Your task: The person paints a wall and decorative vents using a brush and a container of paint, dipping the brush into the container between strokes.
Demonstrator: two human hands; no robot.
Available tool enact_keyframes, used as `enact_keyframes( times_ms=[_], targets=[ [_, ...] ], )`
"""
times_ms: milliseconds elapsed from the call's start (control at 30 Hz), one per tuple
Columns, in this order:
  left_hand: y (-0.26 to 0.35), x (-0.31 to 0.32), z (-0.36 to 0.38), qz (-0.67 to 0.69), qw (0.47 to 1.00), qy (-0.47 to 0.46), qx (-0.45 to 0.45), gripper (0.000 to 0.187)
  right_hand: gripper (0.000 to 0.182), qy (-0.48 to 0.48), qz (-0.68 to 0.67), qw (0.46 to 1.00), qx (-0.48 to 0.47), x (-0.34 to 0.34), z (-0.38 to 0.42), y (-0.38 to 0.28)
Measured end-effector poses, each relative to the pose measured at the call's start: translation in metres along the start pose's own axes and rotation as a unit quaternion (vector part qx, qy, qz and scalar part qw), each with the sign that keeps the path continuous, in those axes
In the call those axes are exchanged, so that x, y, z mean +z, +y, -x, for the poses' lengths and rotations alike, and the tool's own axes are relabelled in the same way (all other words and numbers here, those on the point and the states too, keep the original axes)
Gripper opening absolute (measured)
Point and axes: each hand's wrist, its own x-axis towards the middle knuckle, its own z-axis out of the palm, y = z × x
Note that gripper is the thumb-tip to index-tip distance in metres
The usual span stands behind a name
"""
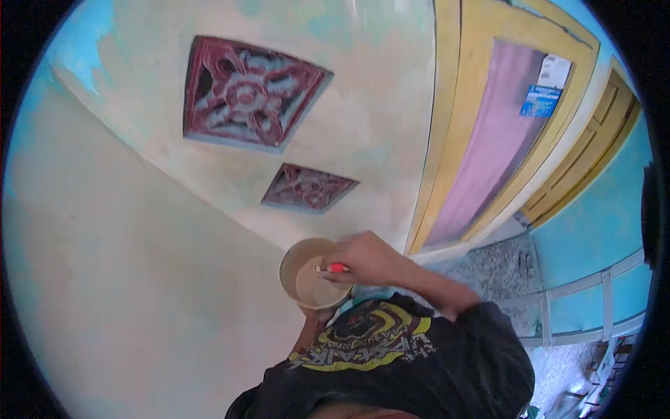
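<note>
Shirt: your black shirt (447, 363), printed in yellow and grey, sits just below the bucket (288, 277) in view;
Left hand: your left forearm (306, 336) runs up to the bucket's underside; the hand is mostly hidden there, so I cannot tell how its fingers stand;
Bucket: it is in front of your chest, mouth facing you, with pale beige contents (306, 285) inside;
Right hand: your right hand (359, 258) is over the bucket's right side, fingers closed around a small red-ended tool (337, 267); the tool's pale end lies over the bucket's mouth;
Walls: a plain beige surface (139, 279) spreads left of the bucket; a patchy cream wall (380, 126) rises beyond it;
Vent blocks: a small maroon block (310, 188) is just above the bucket; a large maroon block (248, 98) is farther up and left;
Window: a yellow frame (443, 126) around a pink curtain (488, 133) stands right of the bucket;
Door: a yellow door (583, 146) is farthest right of the bucket, beside a turquoise wall (586, 209);
</note>
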Motion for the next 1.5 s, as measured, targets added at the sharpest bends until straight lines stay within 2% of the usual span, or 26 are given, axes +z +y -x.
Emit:
enact_keyframes(
  times_ms=[167,467,567,633,667,733,800,833,900,967,1033,1067,1167,1267,1367,1467,1500],
  targets=[
    [-0.004,-0.025,0.012,0.006,0.998,0.058,0.023,0.079,0.025,-0.149,0.125,0.980,-0.030,0.035,-0.035,0.004],
    [-0.013,-0.052,0.016,0.070,0.984,0.125,0.103,0.084,0.018,-0.250,0.125,0.957,-0.082,0.069,-0.049,0.009],
    [-0.011,-0.053,0.020,0.021,0.985,0.119,0.123,0.086,0.021,-0.240,0.098,0.960,-0.104,0.045,-0.053,0.004],
    [-0.010,-0.048,0.024,-0.070,0.983,0.101,0.137,0.088,0.022,-0.176,0.083,0.976,-0.103,0.030,-0.050,0.000],
    [-0.009,-0.042,0.023,-0.046,0.982,0.123,0.137,0.088,0.023,-0.138,0.076,0.982,-0.106,0.023,-0.051,0.000],
    [-0.007,-0.028,0.018,-0.003,0.978,0.159,0.137,0.089,0.023,-0.129,0.039,0.988,-0.078,0.008,-0.050,-0.002],
    [-0.010,-0.042,0.019,-0.013,0.976,0.162,0.144,0.089,0.021,-0.100,-0.009,0.994,-0.043,0.002,-0.044,0.002],
    [-0.011,-0.050,0.020,-0.018,0.976,0.161,0.144,0.088,0.020,-0.075,-0.040,0.996,-0.023,0.002,-0.041,0.005],
    [-0.006,-0.049,0.016,-0.008,0.982,0.102,0.158,0.088,0.018,-0.011,-0.099,0.995,0.026,0.004,-0.040,0.009],
    [-0.004,-0.050,0.014,0.015,0.986,0.062,0.153,0.088,0.017,0.059,-0.161,0.981,0.093,0.007,-0.035,0.012],
    [-0.001,-0.054,0.018,0.050,0.989,0.043,0.129,0.088,0.020,0.080,-0.210,0.966,0.126,0.013,-0.031,0.020],
    [-0.001,-0.068,0.019,-0.041,0.987,0.087,0.131,0.102,0.021,0.089,-0.235,0.957,0.146,0.015,-0.028,0.023],
    [0.012,-0.034,0.019,-0.078,0.974,0.176,0.119,0.100,0.024,0.116,-0.270,0.934,0.201,0.017,-0.030,0.023],
    [0.020,-0.049,0.018,-0.072,0.977,0.155,0.126,0.097,0.023,0.197,-0.380,0.875,0.224,0.021,-0.029,0.030],
    [0.027,-0.024,0.017,0.005,0.979,0.179,0.098,0.088,0.023,0.198,-0.370,0.877,0.236,0.029,-0.030,0.045],
    [0.028,-0.051,0.013,0.044,0.988,0.105,0.105,0.087,0.023,0.187,-0.334,0.892,0.242,0.033,-0.030,0.045],
    [0.029,-0.049,0.012,0.070,0.991,0.052,0.107,0.086,0.023,0.185,-0.322,0.897,0.241,0.035,-0.032,0.043]
  ],
)
